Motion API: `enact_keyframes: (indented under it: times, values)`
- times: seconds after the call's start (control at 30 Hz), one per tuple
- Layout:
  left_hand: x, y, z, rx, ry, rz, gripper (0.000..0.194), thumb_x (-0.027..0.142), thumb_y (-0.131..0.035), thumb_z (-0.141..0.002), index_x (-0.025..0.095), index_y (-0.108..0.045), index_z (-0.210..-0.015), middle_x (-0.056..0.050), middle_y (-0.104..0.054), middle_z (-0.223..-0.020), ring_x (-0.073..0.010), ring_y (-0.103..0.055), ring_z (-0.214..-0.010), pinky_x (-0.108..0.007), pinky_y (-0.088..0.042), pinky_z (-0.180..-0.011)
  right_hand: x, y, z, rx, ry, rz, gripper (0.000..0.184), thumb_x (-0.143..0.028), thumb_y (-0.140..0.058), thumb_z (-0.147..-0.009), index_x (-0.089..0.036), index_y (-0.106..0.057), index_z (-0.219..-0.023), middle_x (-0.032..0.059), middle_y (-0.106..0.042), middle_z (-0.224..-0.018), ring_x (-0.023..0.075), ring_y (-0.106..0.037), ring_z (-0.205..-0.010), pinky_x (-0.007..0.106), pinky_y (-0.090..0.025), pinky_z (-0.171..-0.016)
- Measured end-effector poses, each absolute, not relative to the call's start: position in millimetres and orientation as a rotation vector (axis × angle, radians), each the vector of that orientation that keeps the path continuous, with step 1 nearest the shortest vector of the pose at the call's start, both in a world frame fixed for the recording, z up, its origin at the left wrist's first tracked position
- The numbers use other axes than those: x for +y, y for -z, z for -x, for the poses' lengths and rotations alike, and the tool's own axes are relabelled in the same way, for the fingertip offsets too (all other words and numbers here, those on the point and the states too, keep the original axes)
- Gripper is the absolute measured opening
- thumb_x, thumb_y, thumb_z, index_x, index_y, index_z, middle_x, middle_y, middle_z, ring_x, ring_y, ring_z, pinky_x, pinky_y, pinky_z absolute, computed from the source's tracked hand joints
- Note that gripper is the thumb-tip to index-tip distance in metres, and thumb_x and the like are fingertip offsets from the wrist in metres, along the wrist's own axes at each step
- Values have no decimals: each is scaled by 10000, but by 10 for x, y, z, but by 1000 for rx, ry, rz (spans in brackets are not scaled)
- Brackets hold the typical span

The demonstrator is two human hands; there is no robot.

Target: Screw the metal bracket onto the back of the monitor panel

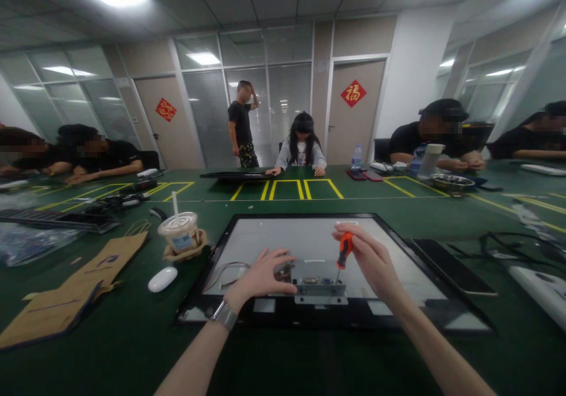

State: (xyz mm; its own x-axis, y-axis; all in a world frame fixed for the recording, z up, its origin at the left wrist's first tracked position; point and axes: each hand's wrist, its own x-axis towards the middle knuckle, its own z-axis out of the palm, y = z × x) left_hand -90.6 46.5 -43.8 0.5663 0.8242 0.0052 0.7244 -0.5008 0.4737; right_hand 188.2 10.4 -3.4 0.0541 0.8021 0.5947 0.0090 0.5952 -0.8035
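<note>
A display panel (265, 231) with a black frame and pale grey back lies flat on the table before me. Near its front edge sits a metal bracket (325, 290) with connector ports along it. My right hand (369, 254) grips an orange and black screwdriver (345, 248), its shaft pointing down to the bracket's right part. Whether the tip sits in a screw is too small to tell. My left hand (267, 275) rests with fingers spread at the bracket's left end, partly covering it. Thin wires (225, 273) run out to the left of that hand.
Left of the panel are a drink cup (179, 231) with a straw, a white mouse (163, 279) and a brown paper bag (84, 284). A dark phone-like slab (451, 265) and cables (504, 243) lie to the right. Several people sit around the table; one person (242, 125) stands behind.
</note>
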Motion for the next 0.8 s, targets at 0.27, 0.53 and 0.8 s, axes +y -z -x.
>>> enact_keyframes:
  times: [0.27,0.53,0.8]
  values:
    - [444,406,896,1255,-316,-2370,818,710,-683,-727,336,-487,-1429,-71,-364,-1575,-318,-306,-1457,-542,-78,-1221,63,-20,-1861,-1435,-469,778,138,-382,-717,-808,-249,-742,-781,51,-636,-820,230,-610,-821,376,-520,-748]
    - [447,401,901,1257,-298,-2367,831,717,-672,-731,341,-466,-1442,-55,-355,-1581,-319,-293,-1464,-542,-77,-1223,70,8,-1850,-1412,-619,800,203,-403,-748,-781,-230,-741,-888,43,-653,-815,218,-632,-758,370,-547,-696]
    - [470,435,897,1260,-294,-2399,839,722,-667,-732,317,-474,-1440,-83,-370,-1570,-319,-311,-1456,-537,-68,-1223,34,-22,-1862,-1475,-658,774,255,-420,-588,-908,-255,-764,-993,78,-722,-978,261,-663,-962,424,-538,-849]
